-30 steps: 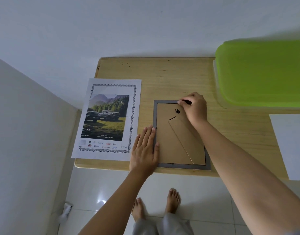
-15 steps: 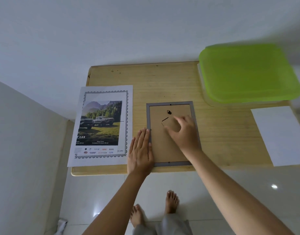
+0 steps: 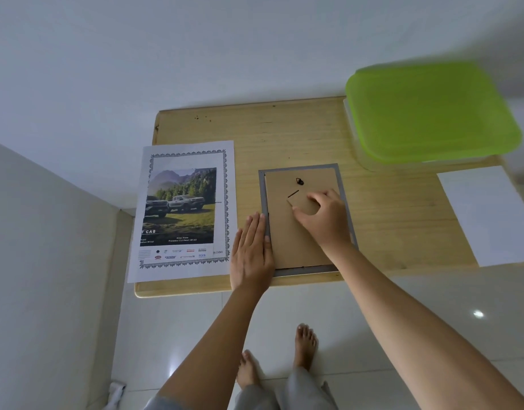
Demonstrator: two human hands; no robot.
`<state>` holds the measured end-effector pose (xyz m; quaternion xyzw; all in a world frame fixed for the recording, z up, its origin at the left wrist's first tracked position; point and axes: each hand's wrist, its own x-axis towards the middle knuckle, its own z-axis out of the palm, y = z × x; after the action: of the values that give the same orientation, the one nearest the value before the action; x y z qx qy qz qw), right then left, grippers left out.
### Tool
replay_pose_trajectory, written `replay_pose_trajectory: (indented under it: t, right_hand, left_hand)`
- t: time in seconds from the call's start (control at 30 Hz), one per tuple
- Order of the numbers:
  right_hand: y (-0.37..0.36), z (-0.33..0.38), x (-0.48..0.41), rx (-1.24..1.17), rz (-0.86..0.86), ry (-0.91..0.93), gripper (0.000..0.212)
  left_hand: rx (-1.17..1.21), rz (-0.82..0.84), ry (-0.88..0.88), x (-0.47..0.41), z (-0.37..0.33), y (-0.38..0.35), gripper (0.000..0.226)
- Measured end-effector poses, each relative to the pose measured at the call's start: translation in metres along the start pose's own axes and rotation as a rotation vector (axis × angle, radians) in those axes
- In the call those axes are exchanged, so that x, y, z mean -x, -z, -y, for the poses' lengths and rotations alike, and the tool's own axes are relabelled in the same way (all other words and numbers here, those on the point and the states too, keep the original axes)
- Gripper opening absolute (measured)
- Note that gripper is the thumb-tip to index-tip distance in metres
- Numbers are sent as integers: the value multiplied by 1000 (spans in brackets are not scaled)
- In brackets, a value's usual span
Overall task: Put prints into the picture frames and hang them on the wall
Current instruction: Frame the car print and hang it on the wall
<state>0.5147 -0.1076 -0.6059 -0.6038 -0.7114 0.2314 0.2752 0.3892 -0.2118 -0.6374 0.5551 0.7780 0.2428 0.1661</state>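
A grey picture frame (image 3: pixel 340 179) lies face down on the wooden table (image 3: pixel 284 134), its brown backing board (image 3: pixel 287 238) showing with a small black hanger (image 3: pixel 299 181) near the top. My right hand (image 3: pixel 326 217) pinches the fold-out stand flap (image 3: pixel 303 204) on the backing between thumb and fingers. My left hand (image 3: pixel 252 253) lies flat with straight fingers against the frame's left edge. A print (image 3: pixel 184 208) of pickup trucks in a mountain meadow, with a decorative border, lies on the table left of the frame.
A clear box with a lime-green lid (image 3: pixel 429 113) sits at the table's back right. A blank white sheet (image 3: pixel 488 214) hangs over the right front edge. White walls stand behind and to the left. My bare feet (image 3: pixel 305 344) are on the tiled floor below.
My right hand moved from the frame's top edge down to the middle of the backing and took hold of the stand flap. My left hand stayed at the frame's left edge.
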Motion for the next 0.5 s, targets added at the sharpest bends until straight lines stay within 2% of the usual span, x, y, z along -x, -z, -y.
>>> replay_pose_trajectory:
  t: [0.2, 0.5]
  right_hand:
    - [17, 12, -2, -125, -149, -22, 40]
    - [72, 7, 3, -157, -246, -53, 43]
  left_hand:
    - [25, 11, 7, -1, -1, 1, 50]
    - [-28, 46, -11, -1, 2, 0, 52]
